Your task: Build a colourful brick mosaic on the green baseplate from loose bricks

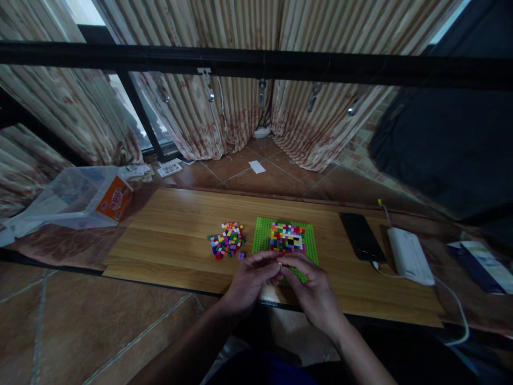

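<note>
My left hand (251,275) and my right hand (310,283) meet over the near edge of a green studded baseplate (262,229). Both are closed, fingertips pinched together around a small whitish piece (279,264) whose shape the fingers mostly hide. Rows of small multicoloured toy bricks (286,235) cover the middle of the baseplate; my fingers block the nearer part. To the left, a loose pile of small toy bricks (227,240) in many colours lies on the wooden board. A purple brick (241,255) sits just apart from the pile, close to my left hand.
A black phone (363,237) lies on the wooden tabletop (172,230) at the right, beside a white power bank (409,255) with cables. On the left stands a clear plastic bin (80,195) with an orange label. A dark horizontal bar (240,61) with hooks crosses beyond the table.
</note>
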Demonstrator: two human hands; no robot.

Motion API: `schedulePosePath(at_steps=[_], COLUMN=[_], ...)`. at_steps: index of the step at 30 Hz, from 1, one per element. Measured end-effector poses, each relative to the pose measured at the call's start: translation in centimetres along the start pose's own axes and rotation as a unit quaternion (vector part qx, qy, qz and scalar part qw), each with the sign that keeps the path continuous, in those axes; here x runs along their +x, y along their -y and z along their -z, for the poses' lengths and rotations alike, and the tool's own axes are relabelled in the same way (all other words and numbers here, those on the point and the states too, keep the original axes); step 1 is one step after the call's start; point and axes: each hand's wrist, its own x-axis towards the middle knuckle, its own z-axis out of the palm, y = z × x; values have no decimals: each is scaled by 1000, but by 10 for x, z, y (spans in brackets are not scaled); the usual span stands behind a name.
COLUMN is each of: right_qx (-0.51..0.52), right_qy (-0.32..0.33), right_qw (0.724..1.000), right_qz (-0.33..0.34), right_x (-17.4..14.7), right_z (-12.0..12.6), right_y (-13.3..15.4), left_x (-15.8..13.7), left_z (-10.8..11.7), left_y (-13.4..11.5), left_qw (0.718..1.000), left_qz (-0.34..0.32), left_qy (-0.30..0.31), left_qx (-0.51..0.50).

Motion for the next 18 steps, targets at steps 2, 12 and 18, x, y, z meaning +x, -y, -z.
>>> schedulePosePath(at_steps=[2,12,18], right_qx=[7,-68,-164], right_qy=[-4,-40,-27], right_qw=[1000,996,982], right_qz=[-5,37,86], right_x=[0,-6,-9], right_z=[1,1,2], right_y=[1,-1,0], left_x=[0,1,-1], left_z=[0,-4,-10], left_y=[0,3,3], left_qw=[1000,999,996], left_qz=[8,-18,-38], left_qy=[4,-23,-49], left_qx=[-7,19,66])
